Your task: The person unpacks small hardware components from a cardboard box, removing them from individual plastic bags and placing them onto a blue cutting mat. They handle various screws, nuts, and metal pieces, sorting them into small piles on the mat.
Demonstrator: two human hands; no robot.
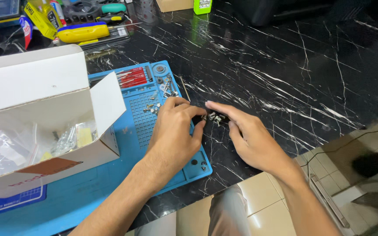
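Fingers of left hand and right hand pinch a small metal part together, near the bench's front edge beside the blue mat.

Small metal part, silvery and dark, pinched between fingers above black marble tabletop

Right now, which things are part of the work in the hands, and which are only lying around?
In use: left hand, right hand, small metal part, blue mat with loose screws.

Lying about: white box, yellow screwdriver, green gadget.
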